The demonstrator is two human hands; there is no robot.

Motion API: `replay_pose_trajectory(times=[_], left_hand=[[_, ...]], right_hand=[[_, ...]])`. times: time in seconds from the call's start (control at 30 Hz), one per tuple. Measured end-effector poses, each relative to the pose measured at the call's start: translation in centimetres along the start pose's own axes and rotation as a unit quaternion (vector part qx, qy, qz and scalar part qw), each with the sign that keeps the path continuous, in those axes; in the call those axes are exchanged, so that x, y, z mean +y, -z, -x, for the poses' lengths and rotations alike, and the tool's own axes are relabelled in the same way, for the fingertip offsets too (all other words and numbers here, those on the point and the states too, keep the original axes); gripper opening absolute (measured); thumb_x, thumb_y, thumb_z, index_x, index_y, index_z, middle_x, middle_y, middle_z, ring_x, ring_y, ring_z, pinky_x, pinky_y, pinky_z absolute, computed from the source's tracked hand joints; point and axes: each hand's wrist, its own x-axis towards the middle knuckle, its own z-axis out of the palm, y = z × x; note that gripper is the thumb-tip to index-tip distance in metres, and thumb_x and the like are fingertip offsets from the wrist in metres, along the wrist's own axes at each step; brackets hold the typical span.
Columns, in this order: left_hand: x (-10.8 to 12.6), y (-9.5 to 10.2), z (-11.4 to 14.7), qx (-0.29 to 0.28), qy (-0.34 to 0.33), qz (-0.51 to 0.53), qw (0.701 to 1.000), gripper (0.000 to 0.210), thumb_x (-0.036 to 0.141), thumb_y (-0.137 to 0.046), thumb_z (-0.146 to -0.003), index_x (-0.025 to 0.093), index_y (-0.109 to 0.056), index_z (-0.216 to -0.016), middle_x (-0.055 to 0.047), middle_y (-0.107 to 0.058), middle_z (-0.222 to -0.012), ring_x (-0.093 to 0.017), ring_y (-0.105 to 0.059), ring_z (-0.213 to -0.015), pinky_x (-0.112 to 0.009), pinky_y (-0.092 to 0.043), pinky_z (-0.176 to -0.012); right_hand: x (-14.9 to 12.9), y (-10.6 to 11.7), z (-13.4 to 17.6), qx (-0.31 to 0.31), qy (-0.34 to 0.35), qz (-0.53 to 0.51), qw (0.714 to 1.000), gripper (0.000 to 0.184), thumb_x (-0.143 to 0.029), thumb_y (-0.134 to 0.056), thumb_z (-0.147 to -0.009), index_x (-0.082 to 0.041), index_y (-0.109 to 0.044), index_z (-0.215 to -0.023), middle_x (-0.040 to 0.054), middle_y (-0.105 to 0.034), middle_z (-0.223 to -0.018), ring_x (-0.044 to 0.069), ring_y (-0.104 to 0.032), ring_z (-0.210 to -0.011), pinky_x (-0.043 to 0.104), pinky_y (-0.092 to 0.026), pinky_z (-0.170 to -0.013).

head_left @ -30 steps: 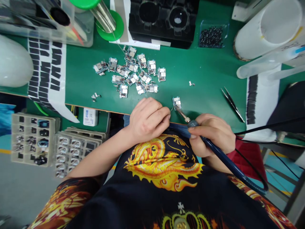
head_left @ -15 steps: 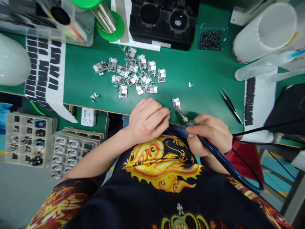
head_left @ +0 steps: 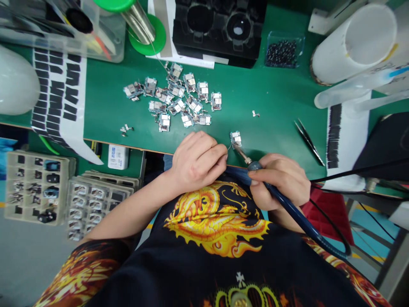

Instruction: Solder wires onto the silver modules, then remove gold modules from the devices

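Observation:
My right hand (head_left: 283, 177) is closed around the handle of a soldering iron (head_left: 252, 164). The iron's tip meets the lower edge of a small circuit board (head_left: 235, 137), which lies flat near the front edge of the green table. Left of that board, my left hand (head_left: 200, 162) is closed in a pinch at the table edge. A thin length of solder wire (head_left: 229, 147) sticks out of its fingertips towards the iron's tip. Beyond my left hand lies a loose cluster of similar circuit boards (head_left: 176, 106). A solder spool (head_left: 143, 27) with green flanges stands behind them, its wire trailing down to the cluster.
Tweezers (head_left: 309, 142) lie at the right, near a paper strip of black pieces (head_left: 334, 136). Small metal parts (head_left: 255, 114) rest beyond the board. A black box (head_left: 219, 36) and a clear tray of black bits (head_left: 284, 50) stand behind. Compartment boxes (head_left: 36, 187) sit lower left.
Both hands, the iron and the board hold practically the same position. The whole view has shifted very slightly.

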Motion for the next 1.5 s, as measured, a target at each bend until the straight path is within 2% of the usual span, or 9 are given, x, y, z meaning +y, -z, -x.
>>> replay_pose_trajectory(times=[0.2,0.67,1.03,1.27,1.5], left_hand=[[-0.07,-0.07,0.07,0.0,0.0,-0.006,1.0,0.017,0.016,-0.073,-0.097,0.021,-0.065,-0.112,-0.003,-0.067,-0.089,-0.021,-0.061,-0.083,-0.038,-0.046,-0.073],[-0.08,-0.06,0.0,0.001,-0.005,-0.007,1.0,0.017,0.016,-0.072,-0.097,0.021,-0.066,-0.111,-0.003,-0.067,-0.089,-0.021,-0.061,-0.083,-0.038,-0.046,-0.072],[-0.09,-0.17,0.22,0.002,0.002,-0.009,1.0,0.02,0.017,-0.072,-0.096,0.023,-0.065,-0.113,-0.002,-0.067,-0.089,-0.021,-0.062,-0.083,-0.038,-0.048,-0.073],[0.03,0.07,0.05,0.01,0.004,0.003,1.0,0.017,0.016,-0.071,-0.096,0.022,-0.066,-0.11,-0.002,-0.066,-0.087,-0.021,-0.062,-0.082,-0.038,-0.051,-0.074],[-0.03,0.04,0.23,0.009,0.009,0.003,1.0,0.018,0.016,-0.071,-0.095,0.023,-0.066,-0.111,-0.002,-0.066,-0.088,-0.021,-0.063,-0.083,-0.037,-0.051,-0.075]], right_hand=[[-0.05,0.12,-0.08,-0.001,0.002,-0.017,1.0,0.024,-0.005,-0.068,-0.081,-0.022,-0.073,-0.096,-0.0038,-0.061,-0.07,0.014,-0.059,-0.055,0.032,-0.058,-0.056],[-0.27,0.02,-0.15,-0.002,-0.007,-0.003,1.0,0.022,-0.006,-0.068,-0.084,-0.024,-0.072,-0.097,-0.0041,-0.061,-0.07,0.013,-0.059,-0.057,0.031,-0.06,-0.059],[0.05,0.06,-0.22,-0.001,0.006,-0.014,1.0,0.023,-0.007,-0.069,-0.082,-0.025,-0.072,-0.096,-0.006,-0.059,-0.067,0.012,-0.057,-0.052,0.03,-0.058,-0.055],[0.25,0.43,-0.27,0.006,0.007,-0.027,1.0,0.019,-0.011,-0.067,-0.087,-0.026,-0.072,-0.098,-0.0055,-0.059,-0.066,0.013,-0.059,-0.053,0.03,-0.059,-0.054],[0.17,0.02,-0.03,0.012,-0.011,-0.011,1.0,0.019,-0.01,-0.07,-0.086,-0.026,-0.073,-0.096,-0.0047,-0.064,-0.068,0.013,-0.06,-0.053,0.03,-0.06,-0.055]])
